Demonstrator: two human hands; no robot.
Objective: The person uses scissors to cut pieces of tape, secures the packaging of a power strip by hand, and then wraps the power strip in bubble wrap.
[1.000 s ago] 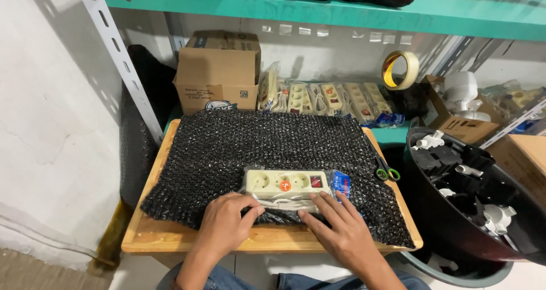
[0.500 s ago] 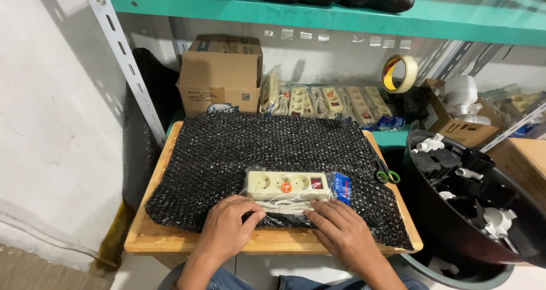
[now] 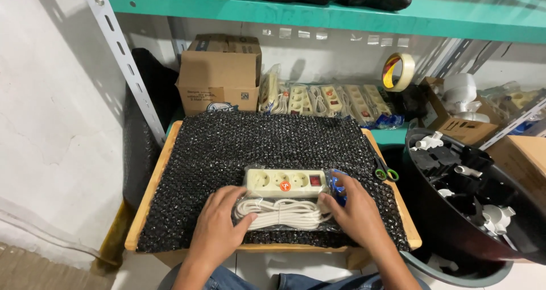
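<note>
Overhead: one teal metal shelf [image 3: 318, 14], loaded with black bags.

Right: one round black plastic tub [image 3: 449, 222], filled with white and black plug parts too jumbled to count.

Centre: one light wooden desk [image 3: 152, 193], covered almost edge to edge by one black bubble-wrap sheet [image 3: 267, 142].

Behind and right of the desk: three brown cardboard boxes, the largest [image 3: 219, 77] standing at the back left.

Beside that box, on the lower shelf: a row of bagged cream power strips [image 3: 324, 99], several, exact count unclear.

Step in hand: holding down one cream three-socket power strip [image 3: 284, 182]. Sealed in a clear bag, with one red switch and one coiled white cable [image 3: 281, 213]. Lies flat on the near middle of the bubble-wrap sheet, long side across, cable side toward the body.

Hands: two.
- Left hand [image 3: 219, 230]: grip loosely closed over the cable bundle at the pack's near left, thumb on top.
- Right hand [image 3: 355, 213]: grip closed on the pack's right end, fingers over the blue label.

Small items:
- One roll of clear tape [image 3: 398, 72], hanging near the back wall.
- One pair of green-handled scissors [image 3: 385, 170], resting at the sheet's right edge, apart from the right hand.
</note>
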